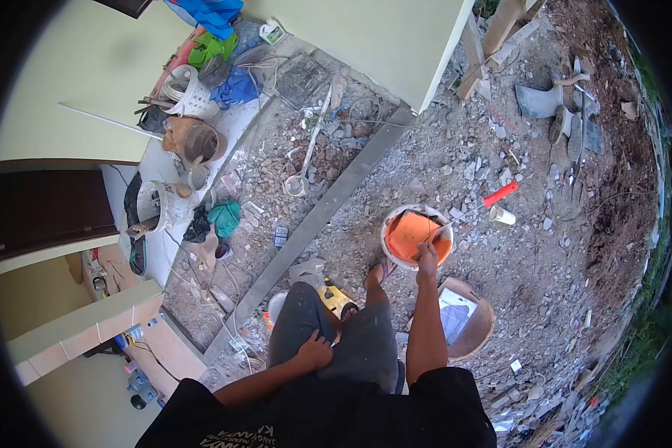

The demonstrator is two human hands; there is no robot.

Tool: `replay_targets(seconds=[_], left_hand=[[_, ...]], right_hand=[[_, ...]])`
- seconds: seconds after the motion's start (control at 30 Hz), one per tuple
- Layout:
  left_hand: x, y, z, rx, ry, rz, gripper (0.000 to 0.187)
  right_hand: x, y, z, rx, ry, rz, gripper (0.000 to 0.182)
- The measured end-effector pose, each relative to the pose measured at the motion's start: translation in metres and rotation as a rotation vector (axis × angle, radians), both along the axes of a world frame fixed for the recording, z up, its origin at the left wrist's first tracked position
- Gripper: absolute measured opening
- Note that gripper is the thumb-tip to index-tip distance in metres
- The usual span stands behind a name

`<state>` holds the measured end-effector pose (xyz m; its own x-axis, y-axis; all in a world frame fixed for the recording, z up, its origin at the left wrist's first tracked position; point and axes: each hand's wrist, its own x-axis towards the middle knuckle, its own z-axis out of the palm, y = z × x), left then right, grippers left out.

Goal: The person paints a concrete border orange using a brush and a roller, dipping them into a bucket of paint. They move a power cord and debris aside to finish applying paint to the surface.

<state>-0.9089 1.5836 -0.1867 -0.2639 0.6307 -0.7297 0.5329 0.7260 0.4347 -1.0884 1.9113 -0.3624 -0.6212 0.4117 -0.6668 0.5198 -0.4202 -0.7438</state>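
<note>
My right hand (428,259) reaches down over the near rim of a white bucket (387,240), its fingers pinched together. What they hold is too small to make out. Inside the bucket are bright orange surfaces, with a flat orange piece (411,233) standing in it. A paint roller with a red handle (500,194) leans across the right rim, its metal rod running into the bucket; my hand is apart from that handle. My left hand (316,352) lies on my left thigh with the fingers loosely apart, holding nothing.
A white cup (502,215) is right of the bucket. Nearer lies a round tan board (481,328) with a printed sheet (455,315). A long grey beam (321,216) crosses the rubble at left. Buckets and bags line the wall; boots (539,101) and tools lie far right.
</note>
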Motion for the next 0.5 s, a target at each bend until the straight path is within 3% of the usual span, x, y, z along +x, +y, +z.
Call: replay_targets(seconds=[0.07, 0.1, 0.33, 0.47, 0.5], left_hand=[[-0.007, -0.004, 0.005, -0.005, 0.014, -0.06, 0.028], [-0.02, -0.002, 0.008, -0.027, -0.118, 0.001, 0.027], [-0.124, -0.033, 0.064, -0.112, -0.539, 0.204, 0.026], [-0.116, -0.113, 0.011, -0.141, -0.573, 0.207, 0.026], [-0.118, -0.136, -0.007, -0.153, -0.625, 0.103, 0.026]], right_hand=[[0.006, 0.024, -0.054, -0.002, -0.113, 0.049, 0.015], [0.009, 0.028, -0.071, -0.011, -0.124, 0.045, 0.015], [0.038, 0.012, -0.13, 0.042, -0.358, -0.011, 0.025], [0.047, -0.001, -0.165, 0.117, -0.48, -0.105, 0.034], [0.043, -0.003, -0.172, 0.151, -0.457, -0.126, 0.036]])
